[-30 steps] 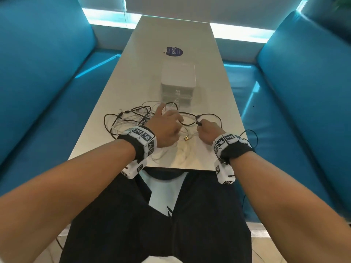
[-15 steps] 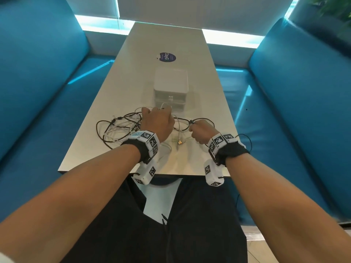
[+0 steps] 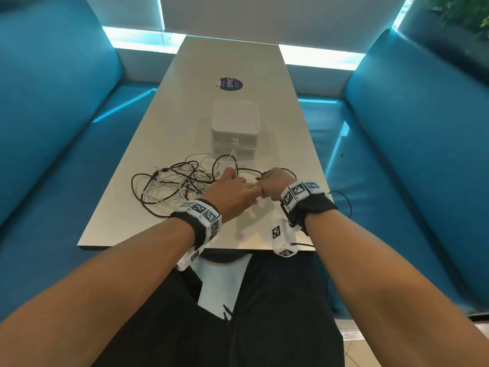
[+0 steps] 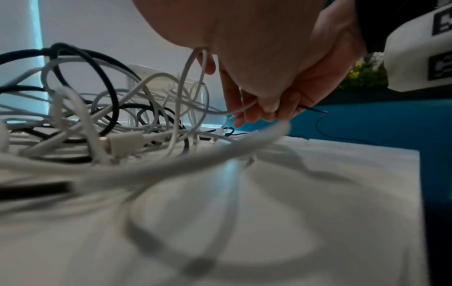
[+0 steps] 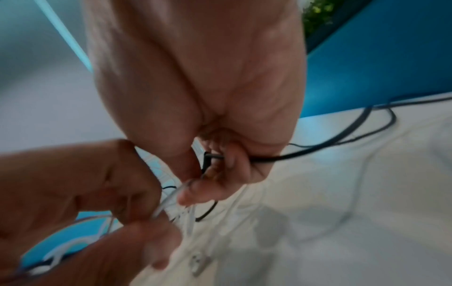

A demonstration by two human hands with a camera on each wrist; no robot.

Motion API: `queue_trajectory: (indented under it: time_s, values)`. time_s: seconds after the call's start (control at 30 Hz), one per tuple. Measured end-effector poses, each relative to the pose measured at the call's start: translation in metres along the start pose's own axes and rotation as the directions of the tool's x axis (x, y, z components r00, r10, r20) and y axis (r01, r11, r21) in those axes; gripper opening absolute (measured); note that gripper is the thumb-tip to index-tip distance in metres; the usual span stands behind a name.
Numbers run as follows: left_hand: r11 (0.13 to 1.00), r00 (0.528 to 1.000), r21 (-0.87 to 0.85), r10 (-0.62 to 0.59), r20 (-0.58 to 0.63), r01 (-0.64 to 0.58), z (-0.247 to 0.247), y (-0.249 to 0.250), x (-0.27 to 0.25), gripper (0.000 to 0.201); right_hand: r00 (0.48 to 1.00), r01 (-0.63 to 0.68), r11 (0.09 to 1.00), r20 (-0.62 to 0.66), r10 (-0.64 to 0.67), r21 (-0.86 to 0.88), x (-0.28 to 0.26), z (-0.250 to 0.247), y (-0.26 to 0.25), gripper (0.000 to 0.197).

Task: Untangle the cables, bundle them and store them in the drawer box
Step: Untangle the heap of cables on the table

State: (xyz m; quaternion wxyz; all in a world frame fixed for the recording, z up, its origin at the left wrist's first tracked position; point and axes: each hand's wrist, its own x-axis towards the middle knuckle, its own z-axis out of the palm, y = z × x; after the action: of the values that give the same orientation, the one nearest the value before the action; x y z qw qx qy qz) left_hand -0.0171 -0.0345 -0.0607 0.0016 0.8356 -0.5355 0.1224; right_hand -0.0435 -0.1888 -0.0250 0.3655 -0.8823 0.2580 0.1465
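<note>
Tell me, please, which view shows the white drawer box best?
The head view: the drawer box stands whole and shut on the table, beyond the tangled cables. The left wrist view shows only part of it behind cable loops; the right wrist view does not show it.

A long, pale table [image 3: 230,62] runs up the centre of the head view, narrowing toward the top of the frame, with a round dark-blue sticker [image 3: 228,84] on its far half. Blue upholstered bench seats [image 3: 60,144] flank it, their padded backrests [image 3: 423,107] rising at the left and right edges. Along the top, a grey-white wall [image 3: 264,17] stands above a bright strip of light [image 3: 317,58]. Green foliage [image 3: 460,11] fills the upper right corner. Pale floor tiles [image 3: 352,348] show at lower right.
</note>
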Motion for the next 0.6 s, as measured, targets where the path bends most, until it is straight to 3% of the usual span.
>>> queue_trajectory:
  time_s: [0.07, 0.27, 0.47, 0.57, 0.6]
  values:
    - [0.998, 0.994, 0.060, 0.013, 0.107, -0.019, 0.002, -0.001, -0.002, 0.022, 1.000, 0.019, 0.992, -0.005, -0.019, -0.128, 0.000, 0.001, 0.005, 0.021]
    - [0.990, 0.961, 0.138, -0.053, 0.273, 0.015, 0.007, -0.019, -0.012, 0.016, 0.994, -0.039, 0.993, -0.103, 0.027, -0.113, 0.002, -0.001, 0.018, 0.016]
    - [0.979, 0.953, 0.194, -0.002, 0.304, -0.060, 0.004, -0.012, -0.009, 0.018, 0.998, -0.044, 0.959, 0.047, 0.033, 0.281, 0.002, 0.005, 0.006, 0.029]
    - [0.972, 0.948, 0.215, 0.017, 0.318, -0.090, 0.001, -0.009, -0.008, 0.018, 0.999, -0.052, 0.798, 0.041, 0.034, 0.601, 0.000, 0.002, -0.005, 0.018]
    - [0.971, 0.946, 0.217, 0.020, 0.323, -0.095, 0.001, -0.009, -0.008, 0.018, 0.999, -0.044, 0.786, 0.030, 0.033, 0.617, 0.002, -0.001, -0.005, 0.017]
